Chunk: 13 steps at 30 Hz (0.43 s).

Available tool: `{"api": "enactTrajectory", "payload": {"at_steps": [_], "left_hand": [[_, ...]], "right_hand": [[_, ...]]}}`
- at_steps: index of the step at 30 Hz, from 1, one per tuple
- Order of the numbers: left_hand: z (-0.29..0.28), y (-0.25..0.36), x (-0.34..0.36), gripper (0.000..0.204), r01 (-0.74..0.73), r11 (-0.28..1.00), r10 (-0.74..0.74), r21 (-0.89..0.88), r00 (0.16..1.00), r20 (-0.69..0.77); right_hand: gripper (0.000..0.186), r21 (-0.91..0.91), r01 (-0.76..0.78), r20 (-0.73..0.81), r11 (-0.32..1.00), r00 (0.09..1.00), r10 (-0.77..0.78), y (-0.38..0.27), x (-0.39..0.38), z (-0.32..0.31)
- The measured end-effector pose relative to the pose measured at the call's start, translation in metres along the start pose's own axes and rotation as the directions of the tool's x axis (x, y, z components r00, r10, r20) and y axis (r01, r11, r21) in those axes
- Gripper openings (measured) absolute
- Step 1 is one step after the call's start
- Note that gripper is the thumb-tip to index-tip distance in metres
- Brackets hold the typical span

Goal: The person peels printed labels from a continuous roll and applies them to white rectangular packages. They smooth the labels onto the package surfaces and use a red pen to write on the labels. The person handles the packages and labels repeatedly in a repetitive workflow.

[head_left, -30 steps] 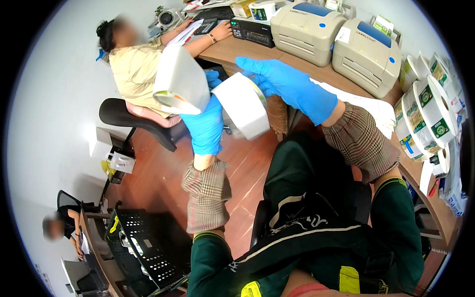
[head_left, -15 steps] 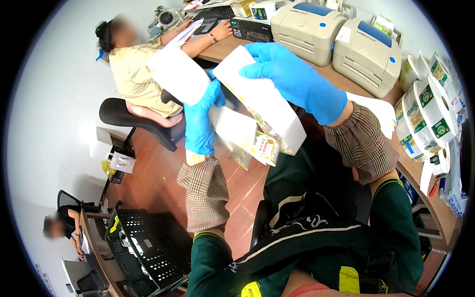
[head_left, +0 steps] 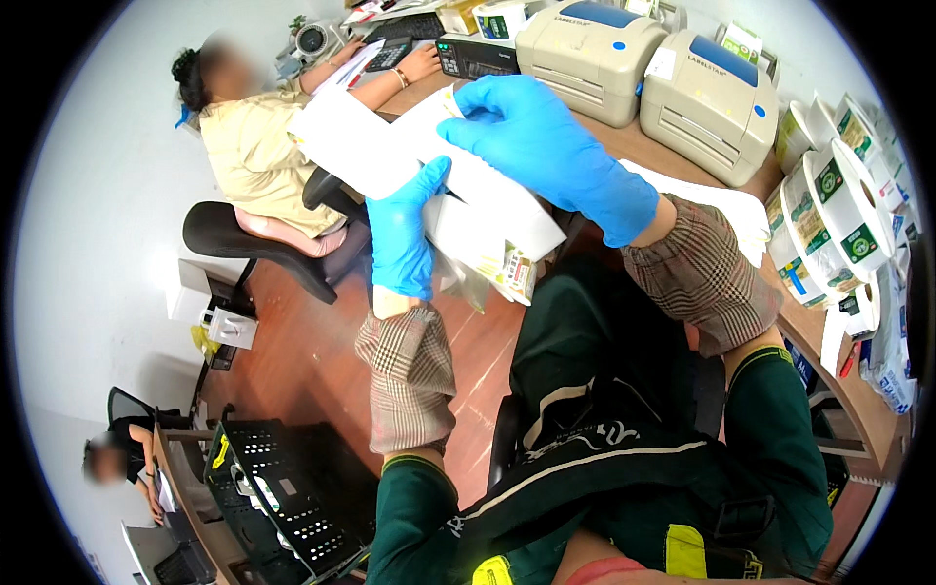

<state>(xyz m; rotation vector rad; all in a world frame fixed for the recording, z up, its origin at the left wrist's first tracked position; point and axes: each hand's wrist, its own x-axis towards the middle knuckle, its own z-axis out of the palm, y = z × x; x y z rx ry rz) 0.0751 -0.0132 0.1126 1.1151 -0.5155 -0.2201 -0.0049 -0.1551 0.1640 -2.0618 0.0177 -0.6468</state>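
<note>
Both my hands wear blue gloves and plaid sleeve covers. My left hand (head_left: 402, 234) grips the near end of a long white strip of label paper (head_left: 351, 146) that stretches up and to the left. My right hand (head_left: 546, 146) pinches the same strip from above, over a second white sheet (head_left: 517, 210). Under the sheets hangs a small bundle of colourful printed labels (head_left: 515, 273).
Two beige label printers (head_left: 595, 54) stand on the wooden desk (head_left: 673, 156) ahead. Rolls of green and white labels (head_left: 838, 195) line the right. A seated person (head_left: 258, 146) works at the far left of the desk. A black crate (head_left: 273, 487) sits lower left.
The rolled white paper I held has been unrolled into a long flat strip. My right hand moved up over it; my left hand shifted slightly right, gripping the lower end.
</note>
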Motion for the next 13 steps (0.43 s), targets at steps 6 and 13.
{"api": "enactTrajectory", "payload": {"at_steps": [6, 13], "left_hand": [[-0.016, 0.004, -0.003, 0.024, 0.03, 0.992, -0.029, -0.125, 0.999, 0.014], [-0.001, 0.014, -0.002, 0.042, 0.035, 0.999, -0.035, 0.0, 0.999, 0.006]], "right_hand": [[0.042, 0.009, 0.246, -0.214, 0.969, 0.947, -0.239, 0.013, 0.003, -0.016], [0.059, -0.097, 0.097, -0.015, 0.99, 0.995, -0.099, 0.01, 0.011, 0.024]]}}
